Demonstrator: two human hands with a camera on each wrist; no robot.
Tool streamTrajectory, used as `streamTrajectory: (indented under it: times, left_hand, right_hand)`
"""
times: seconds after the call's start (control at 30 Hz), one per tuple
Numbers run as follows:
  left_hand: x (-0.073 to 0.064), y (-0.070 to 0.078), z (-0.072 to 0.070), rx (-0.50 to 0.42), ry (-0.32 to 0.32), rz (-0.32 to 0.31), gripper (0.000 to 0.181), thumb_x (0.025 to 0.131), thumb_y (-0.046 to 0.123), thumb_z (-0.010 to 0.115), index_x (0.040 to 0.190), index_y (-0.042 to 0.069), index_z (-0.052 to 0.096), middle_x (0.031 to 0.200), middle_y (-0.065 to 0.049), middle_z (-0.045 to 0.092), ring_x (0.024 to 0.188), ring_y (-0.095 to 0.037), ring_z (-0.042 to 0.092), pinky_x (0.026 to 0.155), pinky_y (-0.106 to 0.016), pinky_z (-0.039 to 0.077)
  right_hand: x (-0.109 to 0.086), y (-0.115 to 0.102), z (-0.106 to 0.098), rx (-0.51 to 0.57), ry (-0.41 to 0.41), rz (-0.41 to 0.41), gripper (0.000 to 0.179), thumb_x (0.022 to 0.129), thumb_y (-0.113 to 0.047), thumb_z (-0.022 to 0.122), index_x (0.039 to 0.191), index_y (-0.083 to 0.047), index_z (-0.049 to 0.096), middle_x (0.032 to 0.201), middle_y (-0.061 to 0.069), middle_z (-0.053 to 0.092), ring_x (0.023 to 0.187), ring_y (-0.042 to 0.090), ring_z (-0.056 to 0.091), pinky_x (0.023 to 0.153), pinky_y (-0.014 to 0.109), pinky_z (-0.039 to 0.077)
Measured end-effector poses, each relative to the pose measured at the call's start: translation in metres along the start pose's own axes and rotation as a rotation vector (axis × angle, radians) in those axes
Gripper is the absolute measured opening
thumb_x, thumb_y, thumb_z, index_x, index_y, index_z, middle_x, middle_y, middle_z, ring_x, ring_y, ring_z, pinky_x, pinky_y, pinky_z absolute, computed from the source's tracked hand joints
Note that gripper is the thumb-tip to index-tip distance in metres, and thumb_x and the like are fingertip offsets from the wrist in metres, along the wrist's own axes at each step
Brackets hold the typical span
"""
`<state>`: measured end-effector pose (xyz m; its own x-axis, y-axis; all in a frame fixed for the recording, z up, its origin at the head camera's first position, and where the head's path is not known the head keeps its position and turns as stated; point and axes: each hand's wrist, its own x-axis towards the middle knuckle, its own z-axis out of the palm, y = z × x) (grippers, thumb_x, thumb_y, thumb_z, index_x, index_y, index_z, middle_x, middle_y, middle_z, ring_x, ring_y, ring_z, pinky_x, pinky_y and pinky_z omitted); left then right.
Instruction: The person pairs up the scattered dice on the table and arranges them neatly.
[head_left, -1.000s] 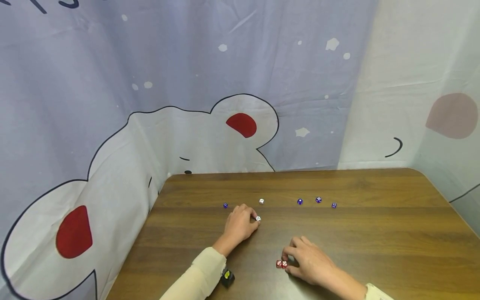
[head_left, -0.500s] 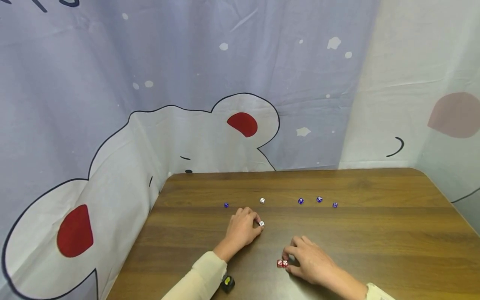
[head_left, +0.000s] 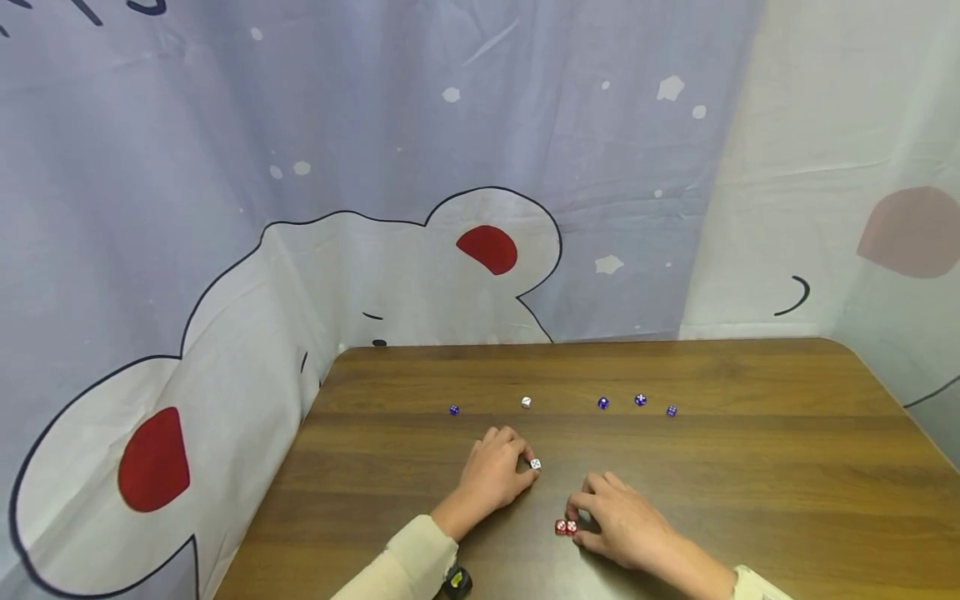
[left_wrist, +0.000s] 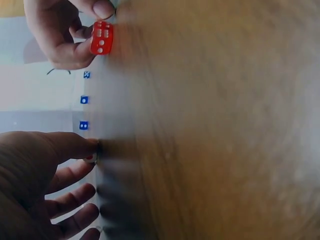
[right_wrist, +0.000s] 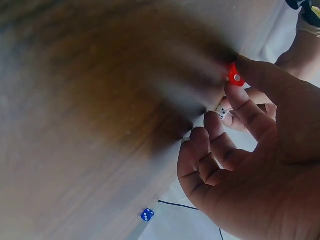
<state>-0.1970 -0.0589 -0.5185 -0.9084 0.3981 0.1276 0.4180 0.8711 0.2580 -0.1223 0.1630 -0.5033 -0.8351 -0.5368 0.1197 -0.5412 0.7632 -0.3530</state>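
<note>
Between thumb and index finger, my left hand (head_left: 491, 475) pinches a white die (head_left: 536, 464) low over the table, left of the red dice. My right hand (head_left: 618, 522) has thumb and index finger at the right one of two red dice (head_left: 572, 527); the other red die (head_left: 560, 527) sits flush against its left side. In the right wrist view, thumb and index finger pinch a red die (right_wrist: 236, 77), with the white die (right_wrist: 222, 112) behind it in the left hand. Fingers mostly cover the white die (left_wrist: 91, 158) in the left wrist view.
Towards the back of the wooden table (head_left: 750, 467) lie a second white die (head_left: 527, 402), a blue die (head_left: 453, 409) at left, and three blue dice (head_left: 603, 402) at right. A printed curtain (head_left: 615, 167) hangs behind the table. A black device (head_left: 457, 581) is on the left wrist.
My left hand has carried the white die to the right and nearer the front, closer to the red dice. The right hand stays at the red dice.
</note>
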Motion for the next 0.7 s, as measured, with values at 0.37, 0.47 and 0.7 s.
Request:
streamTrajectory:
  times: [0.37,0.47,0.7]
  left_hand:
    - [-0.004,0.011,0.002,0.009,-0.004,0.027,0.018,0.086,0.041,0.079,0.089,0.025,0.071,0.103,0.009,0.063,0.093,-0.012,0.052,0.076,-0.029,0.042]
    - [-0.006,0.013,0.002,0.009,-0.011,0.034,0.018,0.086,0.041,0.079,0.089,0.025,0.071,0.102,0.01,0.062,0.093,-0.011,0.052,0.076,-0.028,0.042]
    - [-0.009,0.019,0.003,0.005,-0.013,0.057,0.018,0.085,0.042,0.079,0.089,0.026,0.072,0.101,0.011,0.062,0.093,-0.01,0.051,0.075,-0.027,0.041]
  right_hand:
    - [0.0,0.001,-0.001,-0.004,-0.001,0.007,0.022,0.081,-0.032,0.084,0.09,-0.03,0.064,0.092,-0.014,0.047,0.081,0.007,0.038,0.063,0.024,0.035]
    - [0.0,0.001,-0.001,-0.001,-0.006,0.009,0.023,0.081,-0.032,0.084,0.091,-0.031,0.064,0.092,-0.013,0.048,0.08,0.006,0.038,0.063,0.024,0.034]
    - [0.001,0.007,-0.006,0.084,-0.061,0.0,0.024,0.08,-0.034,0.084,0.093,-0.03,0.064,0.092,-0.013,0.049,0.083,0.006,0.04,0.066,0.025,0.038]
